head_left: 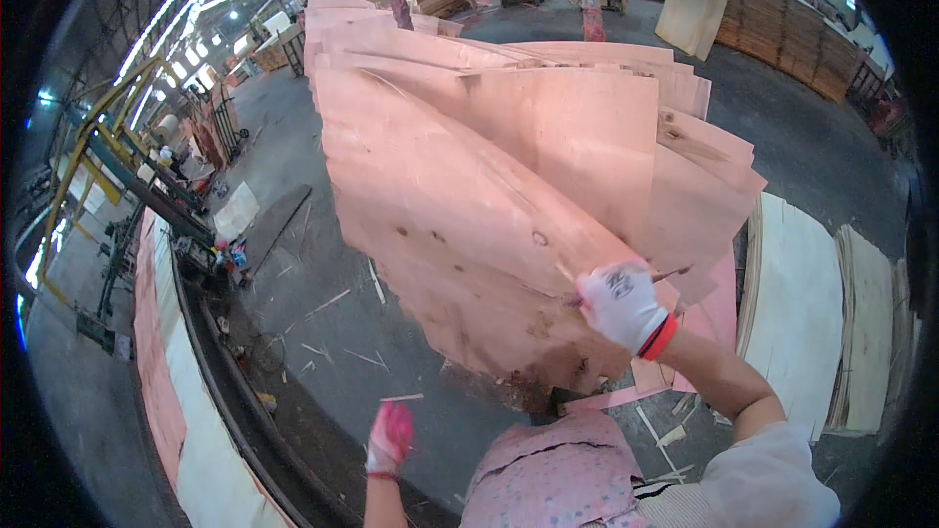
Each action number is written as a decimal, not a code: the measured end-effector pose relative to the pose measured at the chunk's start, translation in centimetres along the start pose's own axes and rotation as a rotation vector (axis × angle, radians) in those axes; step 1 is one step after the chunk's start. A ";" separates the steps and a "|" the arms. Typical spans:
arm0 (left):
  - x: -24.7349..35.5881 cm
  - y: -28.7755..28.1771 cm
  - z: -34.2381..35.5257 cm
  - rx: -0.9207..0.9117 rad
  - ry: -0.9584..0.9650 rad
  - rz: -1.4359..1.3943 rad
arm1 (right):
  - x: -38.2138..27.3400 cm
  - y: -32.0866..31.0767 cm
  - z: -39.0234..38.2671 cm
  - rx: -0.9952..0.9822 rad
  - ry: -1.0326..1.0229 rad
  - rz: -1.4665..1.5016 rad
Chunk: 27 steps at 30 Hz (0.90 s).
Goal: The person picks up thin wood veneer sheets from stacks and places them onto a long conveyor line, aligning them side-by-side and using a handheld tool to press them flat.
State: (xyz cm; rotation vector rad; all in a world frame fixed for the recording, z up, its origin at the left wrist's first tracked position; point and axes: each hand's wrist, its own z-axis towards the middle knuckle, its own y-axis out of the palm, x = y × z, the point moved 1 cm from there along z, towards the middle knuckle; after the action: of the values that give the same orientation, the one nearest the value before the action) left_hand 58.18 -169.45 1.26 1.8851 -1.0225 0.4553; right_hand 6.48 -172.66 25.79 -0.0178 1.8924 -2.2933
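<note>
A tall, uneven stack of pink wood veneer sheets [440, 225] fans out in front of me, with knots and dark stains on some of them. My right hand [624, 308], in a white glove with a red cuff, is closed on the near edge of an upper sheet, which bends up in a long fold. At the lower left, my left hand [389, 438] wears a pink-stained glove, away from the stack, with its fingers curled. A thin pinkish strip [401, 398] shows at its fingertips; whether the hand holds it is unclear.
A long dark-edged bench or conveyor with pale and pink sheets [186, 381] runs along my left. Stacks of pale veneer [797, 313] stand at right. Wood scraps [367, 359] litter the floor. Further off are a yellow frame [108, 127] and a tall board stack [782, 34].
</note>
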 end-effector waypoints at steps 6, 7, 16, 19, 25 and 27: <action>8.2 15.3 5.4 -0.113 0.191 0.156 | -2.7 2.7 -5.0 -0.130 -0.184 -0.033; 8.9 16.4 6.0 -0.139 0.188 0.104 | -2.8 3.2 -6.2 -0.162 -0.237 -0.036; 12.3 15.7 10.1 -0.029 0.193 -0.094 | -3.1 3.5 -13.8 -0.249 -0.365 0.059; 10.0 13.6 8.7 0.042 0.123 -0.062 | -1.6 1.9 -14.6 -0.163 -0.342 0.183; 11.2 10.0 4.2 0.149 0.016 0.293 | 1.3 -2.3 -14.2 -0.198 -0.280 0.383; 11.1 8.3 3.5 0.109 0.067 0.226 | 2.7 -4.1 -12.6 -0.387 -0.193 0.525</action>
State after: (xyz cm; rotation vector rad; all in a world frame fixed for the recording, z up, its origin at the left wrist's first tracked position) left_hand 57.69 -179.56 11.34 1.8433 -1.1922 0.7142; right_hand 1.88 -160.05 27.10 0.1791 1.9228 -1.5182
